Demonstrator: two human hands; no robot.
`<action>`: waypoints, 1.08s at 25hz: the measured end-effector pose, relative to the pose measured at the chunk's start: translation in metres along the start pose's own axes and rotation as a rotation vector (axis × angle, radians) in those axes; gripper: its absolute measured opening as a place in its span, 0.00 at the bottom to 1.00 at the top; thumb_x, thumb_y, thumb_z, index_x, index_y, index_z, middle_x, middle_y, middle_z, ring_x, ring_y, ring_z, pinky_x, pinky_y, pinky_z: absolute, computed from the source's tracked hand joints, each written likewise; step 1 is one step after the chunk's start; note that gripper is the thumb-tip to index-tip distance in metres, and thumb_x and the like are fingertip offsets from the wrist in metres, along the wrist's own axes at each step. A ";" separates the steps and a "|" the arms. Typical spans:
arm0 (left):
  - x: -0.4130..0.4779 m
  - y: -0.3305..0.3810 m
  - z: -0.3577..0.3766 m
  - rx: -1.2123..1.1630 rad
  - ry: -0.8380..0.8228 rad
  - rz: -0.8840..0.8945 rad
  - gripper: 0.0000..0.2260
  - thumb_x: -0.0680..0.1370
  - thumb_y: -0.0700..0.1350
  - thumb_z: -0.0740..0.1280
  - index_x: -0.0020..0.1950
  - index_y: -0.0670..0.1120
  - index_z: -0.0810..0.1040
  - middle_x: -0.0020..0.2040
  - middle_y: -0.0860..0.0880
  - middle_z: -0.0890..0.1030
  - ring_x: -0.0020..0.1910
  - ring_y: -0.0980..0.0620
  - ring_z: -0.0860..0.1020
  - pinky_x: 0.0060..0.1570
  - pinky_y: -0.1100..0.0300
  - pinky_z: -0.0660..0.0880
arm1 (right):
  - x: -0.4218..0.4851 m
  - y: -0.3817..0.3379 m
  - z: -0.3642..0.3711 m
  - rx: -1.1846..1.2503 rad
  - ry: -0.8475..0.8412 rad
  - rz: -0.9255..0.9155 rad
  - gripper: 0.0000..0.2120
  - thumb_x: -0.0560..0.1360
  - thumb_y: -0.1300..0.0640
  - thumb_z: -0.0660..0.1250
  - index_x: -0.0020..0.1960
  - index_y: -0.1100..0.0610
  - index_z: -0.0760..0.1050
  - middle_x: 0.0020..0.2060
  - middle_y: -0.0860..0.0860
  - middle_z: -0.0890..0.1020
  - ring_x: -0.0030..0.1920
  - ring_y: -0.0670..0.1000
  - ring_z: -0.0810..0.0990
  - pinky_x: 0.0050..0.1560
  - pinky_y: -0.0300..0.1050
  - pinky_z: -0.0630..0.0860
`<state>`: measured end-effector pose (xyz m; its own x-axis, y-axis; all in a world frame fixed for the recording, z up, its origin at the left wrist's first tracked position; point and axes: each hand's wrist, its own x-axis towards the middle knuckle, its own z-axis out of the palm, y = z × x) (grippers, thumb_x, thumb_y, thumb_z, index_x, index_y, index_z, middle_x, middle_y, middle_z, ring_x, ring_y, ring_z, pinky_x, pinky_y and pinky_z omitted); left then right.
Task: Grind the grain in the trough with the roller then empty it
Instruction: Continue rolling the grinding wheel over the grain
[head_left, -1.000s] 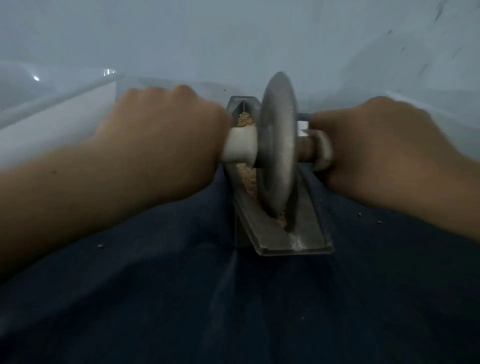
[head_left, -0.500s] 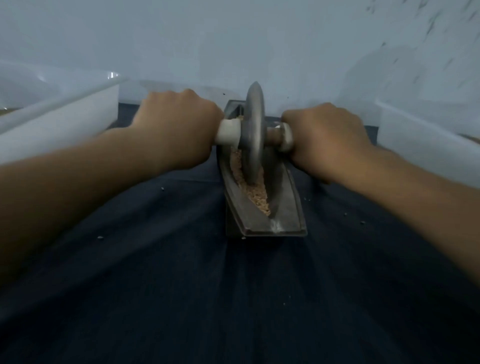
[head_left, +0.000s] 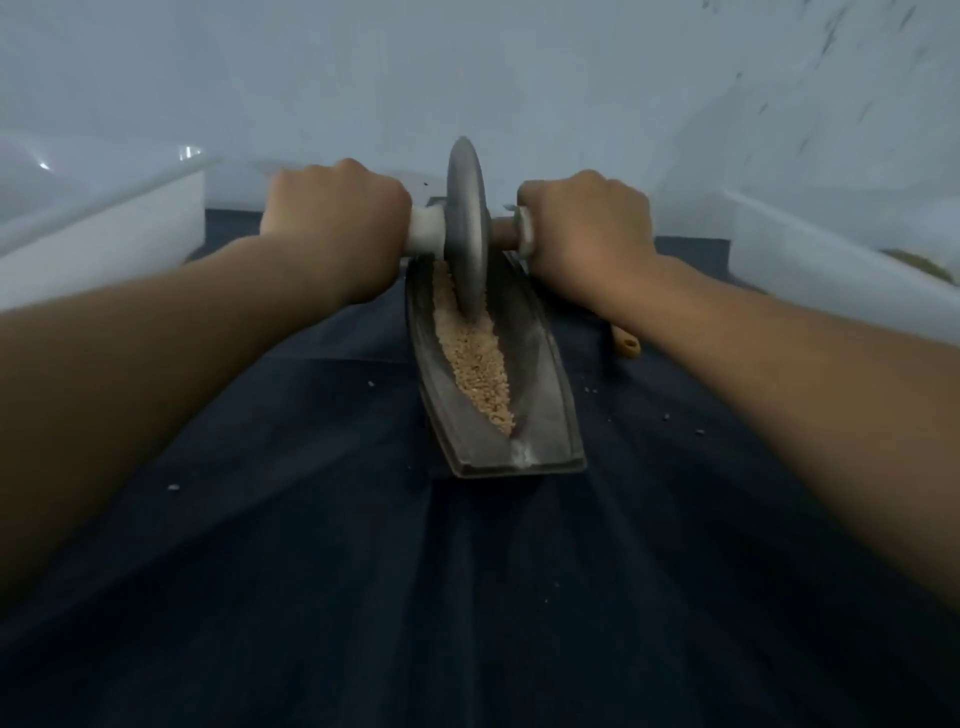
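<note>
Your left hand (head_left: 332, 228) is closed tight round the white left end of the handle (head_left: 426, 231), knuckles up and fingertips hidden underneath; your right hand (head_left: 587, 234) is wrapped the same way round the right end, just outside a pale collar (head_left: 525, 236); both forearms reach in from the near corners, and neither hand touches anything else.

Between your fists the roller (head_left: 467, 228), a grey disc, stands upright on its edge; its lower rim is sunk in the grain (head_left: 475, 364) toward the far end of the trough (head_left: 540, 374); the handle crosses the trough at right angles.

The trough is long, dark and boat-shaped; it lies in the middle of the dark cloth (head_left: 363, 571) and runs straight away from you; the tan grain fills its groove from under the disc almost to the near end, where the lip is bare and blunt.

A few pale crumbs (head_left: 173, 487) are scattered on the cloth on both sides of the trough; a small tan piece (head_left: 626, 345) lies just right of the trough, partly under your right wrist, and you cannot tell what it is.

A white tub (head_left: 104, 244) sits at the far left of the cloth; a second tub (head_left: 831, 270) sits at the far right, with something tan showing inside its rim; a pale wall (head_left: 467, 78) rises behind.
</note>
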<state>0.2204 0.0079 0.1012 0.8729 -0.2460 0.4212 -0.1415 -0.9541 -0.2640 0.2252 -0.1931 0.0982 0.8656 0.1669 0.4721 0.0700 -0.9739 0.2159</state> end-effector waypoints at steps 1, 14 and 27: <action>-0.011 -0.003 -0.002 0.015 0.020 0.025 0.05 0.76 0.45 0.67 0.50 0.47 0.78 0.36 0.46 0.68 0.32 0.45 0.68 0.35 0.53 0.66 | -0.016 0.005 -0.003 0.004 0.024 -0.037 0.06 0.75 0.54 0.68 0.46 0.49 0.71 0.39 0.53 0.77 0.38 0.58 0.75 0.34 0.45 0.65; 0.016 -0.006 0.010 0.000 0.029 0.015 0.06 0.76 0.43 0.67 0.51 0.47 0.80 0.40 0.44 0.73 0.36 0.42 0.72 0.37 0.52 0.67 | 0.008 -0.007 -0.006 0.013 -0.036 0.077 0.10 0.76 0.58 0.67 0.57 0.53 0.79 0.53 0.57 0.80 0.52 0.62 0.79 0.43 0.50 0.64; 0.011 -0.009 -0.005 0.046 -0.056 0.095 0.08 0.73 0.47 0.69 0.52 0.51 0.80 0.41 0.46 0.75 0.39 0.41 0.77 0.37 0.52 0.71 | -0.022 0.005 0.007 0.012 0.074 0.052 0.03 0.75 0.56 0.67 0.48 0.50 0.74 0.39 0.52 0.76 0.40 0.59 0.79 0.33 0.44 0.64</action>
<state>0.2294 0.0131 0.1127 0.8816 -0.3241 0.3431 -0.2046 -0.9175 -0.3411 0.2098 -0.2029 0.0831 0.8291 0.1261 0.5447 0.0318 -0.9833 0.1792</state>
